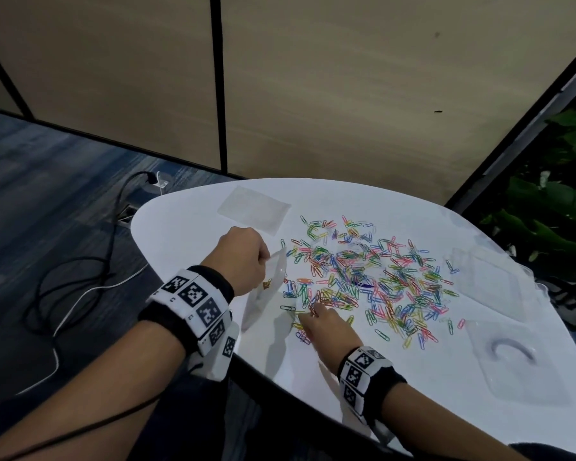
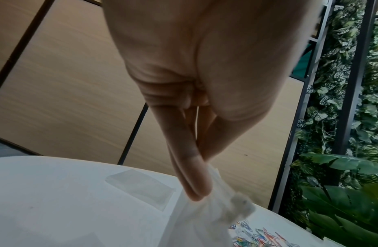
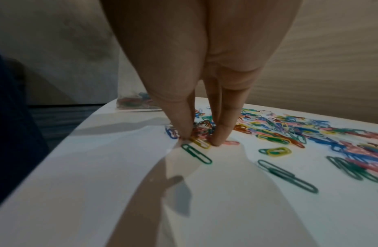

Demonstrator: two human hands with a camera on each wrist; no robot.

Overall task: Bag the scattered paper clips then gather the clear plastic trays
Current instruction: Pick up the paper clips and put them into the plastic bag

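From the head view, a rounded white table (image 1: 413,377) carries a wide scatter of coloured wire paper clips (image 1: 363,277), with clear plastic trays at the far edge (image 1: 253,207) and on the right (image 1: 492,281), (image 1: 512,357); tan partition panels (image 1: 346,94) stand behind. The left hand (image 1: 243,261) pinches a thin clear bag (image 1: 266,287) upright beside the pile. The left wrist view shows fingers (image 2: 190,167) and thumb gripping the bag's crinkled top. In the right wrist view, the right hand (image 3: 203,83) points down, fingertips (image 3: 217,138) closing on a small cluster of clips at the pile's near edge.
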